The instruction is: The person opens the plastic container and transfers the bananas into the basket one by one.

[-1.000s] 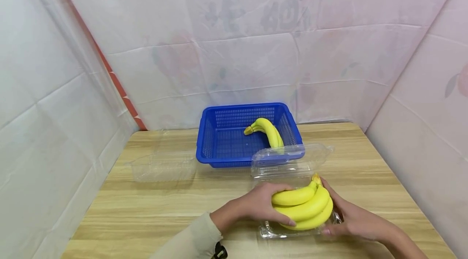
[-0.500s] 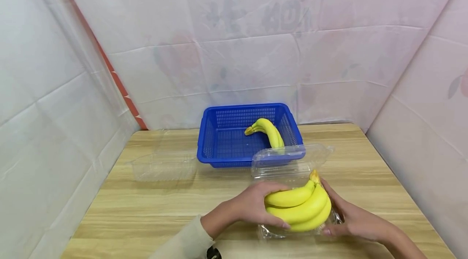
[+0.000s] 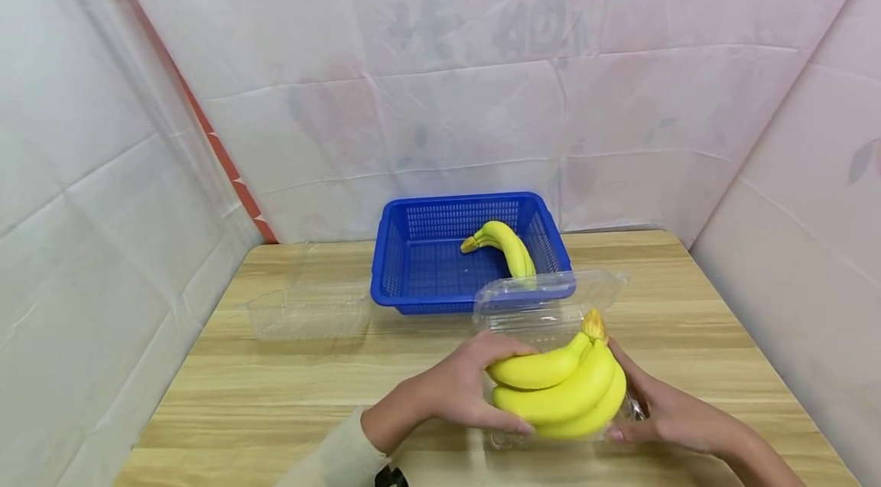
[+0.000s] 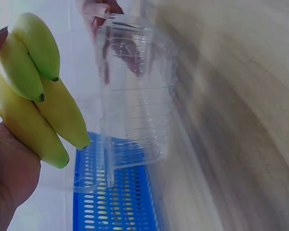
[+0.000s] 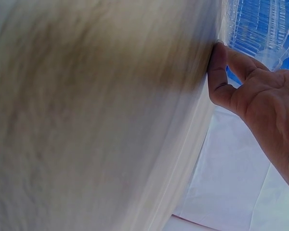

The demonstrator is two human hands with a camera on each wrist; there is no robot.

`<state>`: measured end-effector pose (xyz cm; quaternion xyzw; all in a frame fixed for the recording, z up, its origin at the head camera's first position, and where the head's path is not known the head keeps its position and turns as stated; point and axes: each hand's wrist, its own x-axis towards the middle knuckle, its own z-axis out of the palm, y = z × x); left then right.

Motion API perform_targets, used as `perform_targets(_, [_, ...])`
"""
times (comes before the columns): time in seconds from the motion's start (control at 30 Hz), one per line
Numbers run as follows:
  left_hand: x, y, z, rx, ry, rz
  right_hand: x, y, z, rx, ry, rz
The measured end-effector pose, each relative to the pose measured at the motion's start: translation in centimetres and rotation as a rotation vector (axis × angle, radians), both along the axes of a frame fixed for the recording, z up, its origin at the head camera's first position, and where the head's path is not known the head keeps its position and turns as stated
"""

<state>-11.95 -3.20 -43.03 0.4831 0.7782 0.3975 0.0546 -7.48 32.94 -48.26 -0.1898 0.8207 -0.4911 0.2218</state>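
My left hand (image 3: 464,387) grips a bunch of yellow bananas (image 3: 560,391) by its left side, the stem end pointing away to the right. Below the bunch sits a clear plastic clamshell box (image 4: 139,101), its lid (image 3: 595,296) raised and leaning back toward the basket. The left wrist view shows a gap between the bananas (image 4: 36,96) and the box. At the right side of the box, my right hand (image 3: 677,414) holds the edge; the right wrist view shows its thumb and fingers (image 5: 216,62) closing together there. The bunch hides most of the box's base in the head view.
A blue plastic basket (image 3: 430,265) stands at the back of the wooden table (image 3: 275,410), with another banana bunch (image 3: 509,246) inside. To its left is a second clear plastic box (image 3: 306,319), lid up. Cloth-covered walls (image 3: 468,120) surround the table.
The left hand has moved left with the banana bunch, and the stem end has risen in view. My right hand has stayed at the box's right side. The basket is unchanged.
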Motion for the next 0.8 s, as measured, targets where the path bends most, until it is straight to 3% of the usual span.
perform_targets(0.3, [-0.8,-2.3,1.6,0.156,0.032,-0.031,-0.2,0.3,0.3,0.116,-0.021,-0.028])
perform_targets(0.53, [-1.6,-3.7,2.5,0.255,0.031,-0.081,-0.2,0.3,0.4,0.115,-0.039,-0.019])
perform_targets(0.8, [-2.5,-5.2,3.5,0.292,-0.018,-0.039,0.1,0.3,0.2,0.107,0.005,-0.017])
